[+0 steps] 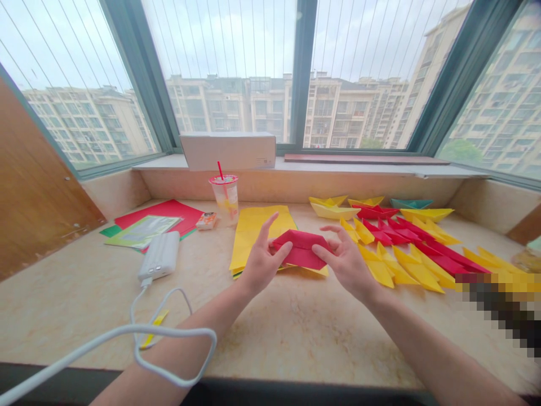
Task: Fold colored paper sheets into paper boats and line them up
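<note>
A folded piece of red paper (302, 251) is held level between both hands, above the counter. My left hand (264, 259) pinches its left end, thumb on the near face and index finger raised. At the right end, my right hand (344, 259) grips it with the thumb in front and the fingers curled behind. The paper's corners are folded in, giving it an elongated many-sided outline with a crease along it. Behind and below it lies a stack of yellow paper (249, 234), partly covered by my hands.
Several folded paper boats, such as a red boat (376, 212) and a teal boat (411, 203), stand right. A drink cup (226, 200), small orange-white box (206, 220), red sheets (186, 214) and white power bank (159, 255) are left. Its white cable (105, 334) passes over my left forearm.
</note>
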### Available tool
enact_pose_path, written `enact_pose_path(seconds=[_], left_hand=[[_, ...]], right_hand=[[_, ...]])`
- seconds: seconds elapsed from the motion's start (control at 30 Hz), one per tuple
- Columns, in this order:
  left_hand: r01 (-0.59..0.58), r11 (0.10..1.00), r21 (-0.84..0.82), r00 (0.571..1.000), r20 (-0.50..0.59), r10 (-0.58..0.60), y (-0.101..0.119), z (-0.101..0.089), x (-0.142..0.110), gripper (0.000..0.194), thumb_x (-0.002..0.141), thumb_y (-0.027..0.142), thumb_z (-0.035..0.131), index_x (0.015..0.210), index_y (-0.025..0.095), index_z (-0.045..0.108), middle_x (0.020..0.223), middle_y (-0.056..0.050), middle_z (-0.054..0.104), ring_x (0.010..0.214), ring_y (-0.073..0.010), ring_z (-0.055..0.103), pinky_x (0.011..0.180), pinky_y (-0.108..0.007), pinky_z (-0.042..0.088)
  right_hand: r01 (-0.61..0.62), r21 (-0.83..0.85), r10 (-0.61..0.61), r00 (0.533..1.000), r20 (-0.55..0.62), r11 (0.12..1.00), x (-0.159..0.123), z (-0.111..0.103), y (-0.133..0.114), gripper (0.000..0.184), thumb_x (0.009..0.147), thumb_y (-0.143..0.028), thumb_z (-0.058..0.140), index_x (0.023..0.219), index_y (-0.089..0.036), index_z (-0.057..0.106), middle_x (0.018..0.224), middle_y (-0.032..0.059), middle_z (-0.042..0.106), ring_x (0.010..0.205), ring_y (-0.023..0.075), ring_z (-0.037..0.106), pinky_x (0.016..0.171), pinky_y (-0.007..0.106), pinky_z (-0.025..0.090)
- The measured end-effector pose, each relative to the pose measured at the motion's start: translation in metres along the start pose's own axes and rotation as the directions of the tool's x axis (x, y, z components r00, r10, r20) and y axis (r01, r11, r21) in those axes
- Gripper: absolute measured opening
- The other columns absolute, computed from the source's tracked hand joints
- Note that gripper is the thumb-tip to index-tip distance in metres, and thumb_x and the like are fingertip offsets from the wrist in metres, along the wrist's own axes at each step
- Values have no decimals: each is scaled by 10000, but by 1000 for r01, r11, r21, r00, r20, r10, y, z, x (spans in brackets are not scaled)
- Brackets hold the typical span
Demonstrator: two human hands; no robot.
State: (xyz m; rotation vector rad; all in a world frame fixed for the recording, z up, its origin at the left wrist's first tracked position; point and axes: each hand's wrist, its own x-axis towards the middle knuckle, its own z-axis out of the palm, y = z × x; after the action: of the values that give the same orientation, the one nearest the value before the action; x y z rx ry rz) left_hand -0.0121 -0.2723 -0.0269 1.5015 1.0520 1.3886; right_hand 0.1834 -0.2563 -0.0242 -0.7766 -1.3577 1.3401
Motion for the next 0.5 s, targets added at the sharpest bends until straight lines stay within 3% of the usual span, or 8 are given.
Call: enact_pose_path(seconds=[0.1, 0.23, 0.33, 0.5], left_hand=[[-171, 957, 236, 985, 41, 166, -3, -5, 2, 514, 882, 337, 640, 1376, 282, 510, 1148, -81, 660, 996, -207, 671, 774, -300, 584], [-422, 804, 420, 906, 230, 356, -5, -12, 5, 371, 827, 272, 715, 1197, 268, 682, 1371, -115, 532, 1269, -284, 523, 1031, -444, 484], [-444, 794, 415, 889, 316, 333, -6, -13, 6, 469, 792, 259, 759, 1249, 280, 655, 1432, -117, 489, 1296, -289, 505, 1079, -469, 443], [-370, 850, 375, 925, 234, 299, -10, -12, 7, 396, 818, 241, 732, 1210, 237, 675, 1307, -116, 595, 1217, -254, 573, 1069, -440, 451]], right_hand=[[53, -142, -57, 998, -23, 988, 3, -5, 5, 324, 810, -418, 714, 1042, -235, 579, 899, 35, 737, 803, 208, 703, 722, 340, 573], [99, -348, -104, 995, 5, 932, 5, -10, 8, 257, 831, -420, 677, 917, -183, 724, 939, 65, 748, 869, 220, 693, 789, 351, 565], [109, -334, -84, 992, 91, 936, 3, -10, 3, 274, 854, -388, 655, 1034, -202, 746, 1037, 67, 756, 945, 234, 701, 849, 379, 570], [159, -400, -99, 981, 169, 903, 1, -10, 0, 434, 794, -313, 742, 1219, -241, 688, 1224, 67, 705, 1120, 267, 657, 990, 429, 525]])
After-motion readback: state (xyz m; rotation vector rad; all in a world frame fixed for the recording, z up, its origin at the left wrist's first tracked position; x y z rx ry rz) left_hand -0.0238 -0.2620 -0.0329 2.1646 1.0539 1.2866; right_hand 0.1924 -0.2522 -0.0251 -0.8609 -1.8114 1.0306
